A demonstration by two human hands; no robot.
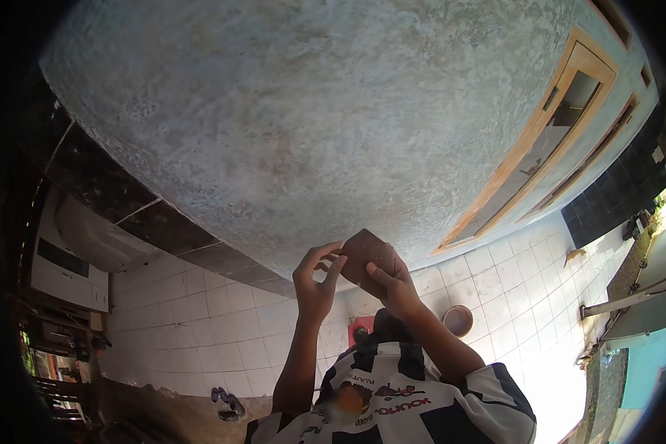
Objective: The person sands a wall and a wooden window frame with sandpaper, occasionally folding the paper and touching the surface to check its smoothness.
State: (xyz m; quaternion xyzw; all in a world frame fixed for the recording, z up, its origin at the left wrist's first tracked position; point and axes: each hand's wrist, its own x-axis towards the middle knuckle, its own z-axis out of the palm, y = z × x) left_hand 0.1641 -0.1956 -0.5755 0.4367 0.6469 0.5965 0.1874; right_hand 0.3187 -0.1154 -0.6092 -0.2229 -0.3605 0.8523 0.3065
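Note:
Both of my hands are raised in front of a rough grey plastered wall (296,126). My right hand (394,287) grips a small brown square sheet (365,253), with the thumb pressed on its face. At the sheet's left edge, my left hand (315,287) pinches it between thumb and forefinger. The sheet is tilted like a diamond and sits close to the wall. My black and white striped shirt (392,403) fills the bottom of the view.
A white tiled floor (200,325) lies below. A round brown bowl (457,320) and a red object (360,327) sit on it near my arms, and a pair of sandals (227,403) lies to the left. A wooden-framed window (547,133) is at the right.

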